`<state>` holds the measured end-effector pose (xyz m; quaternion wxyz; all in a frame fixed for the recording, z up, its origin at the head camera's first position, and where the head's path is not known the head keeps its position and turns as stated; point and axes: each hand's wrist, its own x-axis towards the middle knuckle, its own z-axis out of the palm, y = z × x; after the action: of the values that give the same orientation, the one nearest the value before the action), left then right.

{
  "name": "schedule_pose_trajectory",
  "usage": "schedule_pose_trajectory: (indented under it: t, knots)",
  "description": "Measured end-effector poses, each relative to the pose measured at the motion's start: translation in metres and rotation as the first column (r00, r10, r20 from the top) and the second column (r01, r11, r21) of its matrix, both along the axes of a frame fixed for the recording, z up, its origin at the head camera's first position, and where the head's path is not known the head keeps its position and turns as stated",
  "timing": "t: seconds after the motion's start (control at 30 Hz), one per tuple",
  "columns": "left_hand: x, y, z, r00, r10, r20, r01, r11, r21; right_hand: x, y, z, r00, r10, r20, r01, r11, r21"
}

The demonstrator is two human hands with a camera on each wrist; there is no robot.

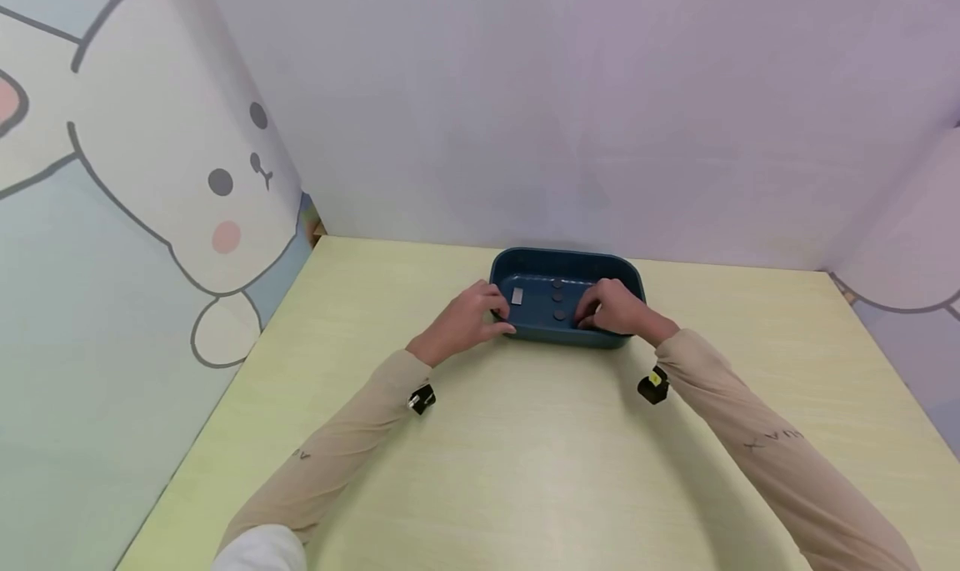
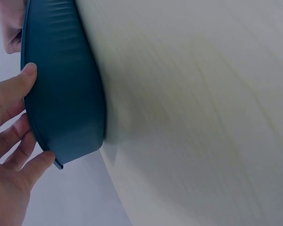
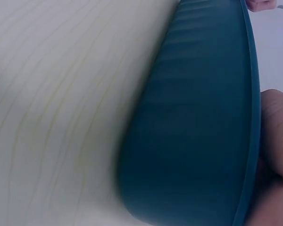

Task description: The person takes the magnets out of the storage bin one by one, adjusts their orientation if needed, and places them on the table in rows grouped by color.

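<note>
A dark teal plastic tray (image 1: 536, 335) with raised walls stands on the table near the back wall. Holding its front left rim is my left hand (image 1: 468, 317); in the left wrist view the thumb (image 2: 28, 75) lies against the outer wall and other fingers go behind the rim. My right hand (image 1: 615, 307) reaches over the front wall into the right part of the tray, fingers bent down to the floor. I cannot tell whether it pinches anything. Left of those fingers lie three small dark discs, one of them nearest the front (image 1: 558, 314). A small pale rectangle (image 1: 517, 296) lies farther left.
The pale wood-grain table (image 1: 525, 454) spreads out in front of the tray. Close behind the tray rises a plain light wall (image 1: 525, 121). A panel with a cartoon rabbit (image 1: 187, 137) borders the left side. Each wrist carries a small black camera (image 1: 654, 386).
</note>
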<state>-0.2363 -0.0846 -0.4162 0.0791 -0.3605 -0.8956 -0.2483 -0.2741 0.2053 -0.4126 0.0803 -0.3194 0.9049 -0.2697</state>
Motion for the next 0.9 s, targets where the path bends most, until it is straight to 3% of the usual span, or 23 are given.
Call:
schedule_pose_trajectory:
  t: [0.37, 0.9]
  knots:
    - [0.000, -0.001, 0.006, 1.000, 0.003, 0.014, -0.004, 1.000, 0.013, 0.007, 0.010, 0.011, 0.999, -0.039, 0.003, 0.039, 0.992, -0.122]
    - [0.000, 0.000, 0.003, 0.999, 0.007, 0.042, -0.007, 1.000, -0.003, 0.025, 0.022, 0.020, 0.993, -0.101, 0.057, 0.108, 0.985, -0.136]
